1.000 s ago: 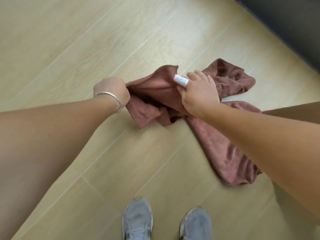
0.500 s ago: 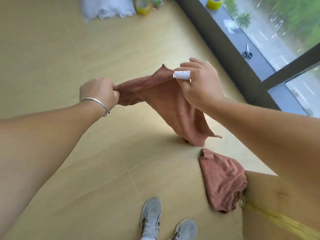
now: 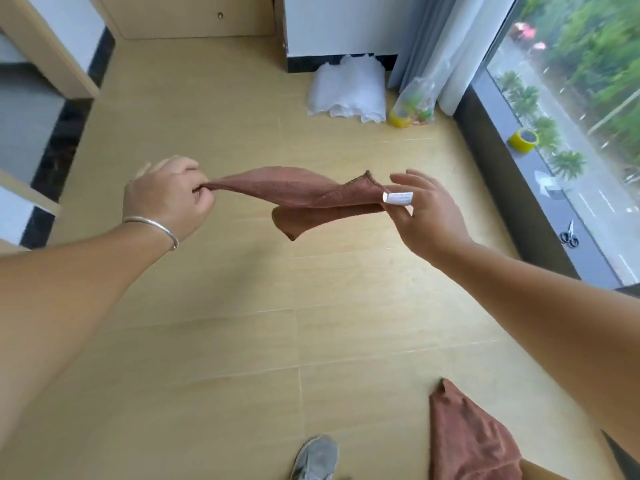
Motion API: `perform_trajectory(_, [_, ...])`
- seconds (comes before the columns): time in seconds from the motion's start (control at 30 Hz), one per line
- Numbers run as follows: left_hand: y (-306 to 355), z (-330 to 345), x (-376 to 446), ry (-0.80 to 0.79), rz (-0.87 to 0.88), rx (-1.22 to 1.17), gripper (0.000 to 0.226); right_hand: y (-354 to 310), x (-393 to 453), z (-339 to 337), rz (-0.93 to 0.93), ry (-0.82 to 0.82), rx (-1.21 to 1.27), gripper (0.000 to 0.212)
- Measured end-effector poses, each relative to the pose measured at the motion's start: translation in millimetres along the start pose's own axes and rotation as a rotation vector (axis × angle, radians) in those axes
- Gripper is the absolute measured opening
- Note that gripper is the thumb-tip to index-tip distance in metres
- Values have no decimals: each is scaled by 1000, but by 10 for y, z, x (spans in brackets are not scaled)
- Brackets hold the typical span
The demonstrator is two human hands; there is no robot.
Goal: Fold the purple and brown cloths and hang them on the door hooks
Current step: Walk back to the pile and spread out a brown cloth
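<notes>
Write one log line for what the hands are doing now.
left hand: pinches brown cloth | right hand: pinches its tagged corner | cloth: stretched, off floor

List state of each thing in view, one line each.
brown cloth: lifted off the floor, stretched between both hands, not yet folded.
left hand: fingers pinch one corner of the cloth.
right hand: pinches the corner with the white tag, other fingers spread.
second brown cloth: lying crumpled on the floor.
yellow tape roll: resting on the window sill.
scissors: on the sill, blades closed.
</notes>
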State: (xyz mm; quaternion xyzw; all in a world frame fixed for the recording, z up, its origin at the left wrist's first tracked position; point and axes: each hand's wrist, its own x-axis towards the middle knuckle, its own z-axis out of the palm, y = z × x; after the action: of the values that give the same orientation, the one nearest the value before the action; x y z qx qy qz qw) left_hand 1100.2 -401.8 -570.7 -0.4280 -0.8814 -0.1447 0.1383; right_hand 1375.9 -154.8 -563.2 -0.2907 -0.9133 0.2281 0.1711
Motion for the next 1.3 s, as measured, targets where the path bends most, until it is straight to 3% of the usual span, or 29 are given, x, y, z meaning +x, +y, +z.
perform_trajectory(0.2, [-237,292,-1572,-143,160,88,29,321,-912,1026,121,-296,116,18])
perform_trajectory(0.4, [-297,1402,-3401,-435,145,86,31,959,-2138,2466,155,-492,23,21])
perform_trajectory(0.47, [-288,1924,-4030,-518,140,73,21,1245,-2578,2987,128,-609,-55,26])
perform_trajectory(0.53, [-245,2458,-4629,-618,129,60,7,1555,-3019,3477,57,-826,-232,36])
perform_trajectory(0.63, [-158,3157,-5456,-900,57,112,15,1909,-3693,4102,74,-1087,-464,60])
perform_trajectory(0.73, [-159,3664,-6081,-967,-5,131,44,2030,-4250,4566,101,-1039,-518,75])
perform_trajectory(0.83, [-269,3954,-6335,-924,-18,121,78,2009,-4565,4862,-57,-939,-518,83])
perform_trajectory(0.9, [-358,4080,-6354,-907,-10,126,86,1997,-4666,5004,-186,-937,-539,86])
perform_trajectory(1.13, [-479,4345,-6153,-950,-31,153,86,1953,-4688,5316,-278,-953,-692,68])
perform_trajectory(1.3, [-560,4420,-6097,-721,-41,-4,62,1983,-4597,5426,-212,-899,-664,63])
